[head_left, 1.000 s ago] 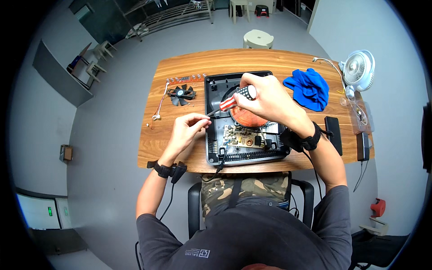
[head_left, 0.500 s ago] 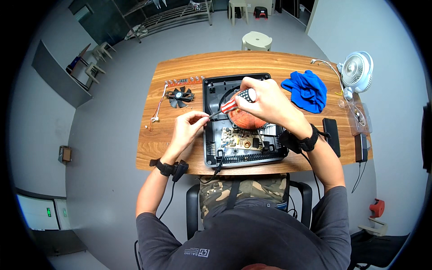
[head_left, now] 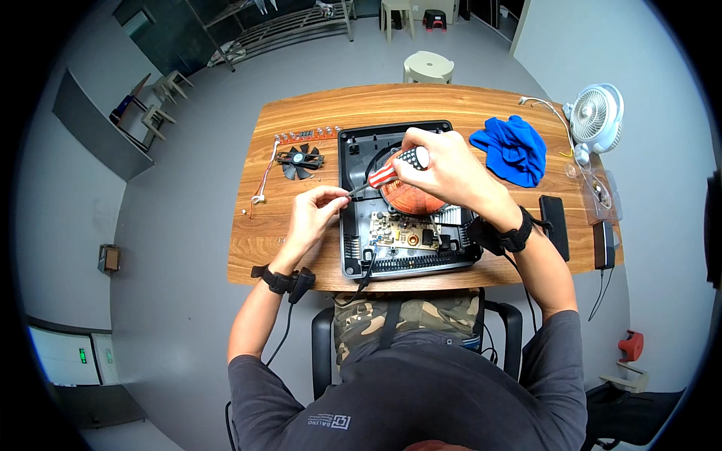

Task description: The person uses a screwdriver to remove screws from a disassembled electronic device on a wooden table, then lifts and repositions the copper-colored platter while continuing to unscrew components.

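Note:
An opened black appliance housing lies on the wooden table, holding an orange copper coil and a circuit board. My right hand grips a screwdriver with a red-and-white striped, black-dotted handle, angled down leftward over the coil's left side. At the housing's left edge, my left hand is pinched at the screwdriver's tip; whatever small thing sits between those fingertips is hidden.
Left of the housing lie a button board, a loose fan and wires. To the right are a blue cloth, a white desk fan, black slab, black adapter and clear plastic case.
Both hands stay at the same spot on the housing with the screwdriver. The whole view has shifted very slightly since a second ago; otherwise little differs.

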Demonstrator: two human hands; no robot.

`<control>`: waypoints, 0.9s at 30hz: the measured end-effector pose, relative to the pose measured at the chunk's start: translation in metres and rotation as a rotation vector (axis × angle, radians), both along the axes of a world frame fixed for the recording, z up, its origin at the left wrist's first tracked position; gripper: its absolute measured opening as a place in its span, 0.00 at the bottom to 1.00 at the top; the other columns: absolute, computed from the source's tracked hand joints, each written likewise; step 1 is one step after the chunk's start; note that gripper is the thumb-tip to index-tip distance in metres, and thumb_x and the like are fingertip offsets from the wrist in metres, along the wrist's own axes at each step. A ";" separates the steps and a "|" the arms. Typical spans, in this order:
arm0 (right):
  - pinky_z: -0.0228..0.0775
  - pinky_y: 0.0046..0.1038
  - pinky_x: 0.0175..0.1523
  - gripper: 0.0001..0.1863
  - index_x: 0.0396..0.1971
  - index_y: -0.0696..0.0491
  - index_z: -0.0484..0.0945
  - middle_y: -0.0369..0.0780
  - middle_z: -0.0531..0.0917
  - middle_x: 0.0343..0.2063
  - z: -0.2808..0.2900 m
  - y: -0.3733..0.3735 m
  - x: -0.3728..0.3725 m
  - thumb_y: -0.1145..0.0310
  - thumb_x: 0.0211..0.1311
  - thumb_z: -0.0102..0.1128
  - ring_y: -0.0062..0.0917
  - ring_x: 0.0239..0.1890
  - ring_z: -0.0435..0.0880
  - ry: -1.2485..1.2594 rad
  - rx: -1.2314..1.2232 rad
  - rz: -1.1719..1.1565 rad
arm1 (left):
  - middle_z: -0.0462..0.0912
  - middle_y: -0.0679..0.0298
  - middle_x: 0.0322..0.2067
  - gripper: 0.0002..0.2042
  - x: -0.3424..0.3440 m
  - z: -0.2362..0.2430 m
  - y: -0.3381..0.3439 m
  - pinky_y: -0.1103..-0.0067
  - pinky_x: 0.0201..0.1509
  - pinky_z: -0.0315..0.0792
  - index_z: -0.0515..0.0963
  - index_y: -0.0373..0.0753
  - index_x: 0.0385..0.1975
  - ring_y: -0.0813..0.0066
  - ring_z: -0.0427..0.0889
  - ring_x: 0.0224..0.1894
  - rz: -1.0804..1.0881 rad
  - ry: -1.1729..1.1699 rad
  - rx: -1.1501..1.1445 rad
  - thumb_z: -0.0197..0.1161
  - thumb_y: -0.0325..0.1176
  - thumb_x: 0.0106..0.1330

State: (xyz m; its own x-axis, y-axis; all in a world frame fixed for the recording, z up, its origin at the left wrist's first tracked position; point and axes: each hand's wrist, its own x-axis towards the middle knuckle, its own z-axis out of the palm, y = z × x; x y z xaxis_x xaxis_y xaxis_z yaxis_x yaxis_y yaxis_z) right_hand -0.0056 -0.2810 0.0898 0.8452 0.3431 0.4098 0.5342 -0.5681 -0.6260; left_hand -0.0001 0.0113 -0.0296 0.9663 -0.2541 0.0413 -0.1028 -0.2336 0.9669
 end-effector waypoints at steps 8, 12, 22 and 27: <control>0.77 0.33 0.32 0.16 0.32 0.60 0.81 0.48 0.83 0.20 -0.006 0.001 0.001 0.60 0.60 0.69 0.37 0.25 0.87 -0.019 0.006 0.015 | 0.90 0.59 0.39 0.08 -0.003 0.003 0.000 0.82 0.45 0.80 0.86 0.31 0.45 0.79 0.87 0.40 -0.007 0.001 -0.031 0.68 0.25 0.70; 0.75 0.29 0.31 0.15 0.32 0.60 0.81 0.46 0.85 0.22 -0.003 -0.001 0.000 0.61 0.62 0.68 0.32 0.24 0.87 -0.014 -0.009 0.000 | 0.90 0.58 0.40 0.09 -0.002 0.001 0.003 0.83 0.45 0.80 0.84 0.30 0.47 0.79 0.88 0.40 -0.018 0.068 -0.119 0.68 0.26 0.71; 0.75 0.28 0.31 0.17 0.33 0.60 0.81 0.44 0.85 0.21 0.001 -0.007 -0.001 0.58 0.64 0.67 0.27 0.24 0.86 0.090 0.047 0.009 | 0.89 0.57 0.41 0.09 -0.001 -0.002 0.007 0.83 0.45 0.82 0.82 0.31 0.48 0.78 0.88 0.40 -0.047 0.152 -0.242 0.67 0.26 0.71; 0.74 0.28 0.31 0.19 0.33 0.61 0.80 0.44 0.84 0.21 0.000 -0.009 0.000 0.57 0.64 0.67 0.26 0.24 0.85 0.109 0.053 0.018 | 0.90 0.57 0.40 0.12 -0.006 -0.002 0.002 0.81 0.47 0.82 0.81 0.32 0.50 0.77 0.88 0.41 -0.074 0.032 -0.170 0.68 0.23 0.69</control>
State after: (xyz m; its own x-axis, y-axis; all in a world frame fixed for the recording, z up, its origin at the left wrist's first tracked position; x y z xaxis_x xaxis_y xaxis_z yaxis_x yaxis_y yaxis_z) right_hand -0.0061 -0.2899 0.0900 0.8797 0.3388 0.3338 0.4711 -0.5235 -0.7100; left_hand -0.0057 0.0129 -0.0317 0.9466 -0.3168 0.0594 -0.0824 -0.0597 0.9948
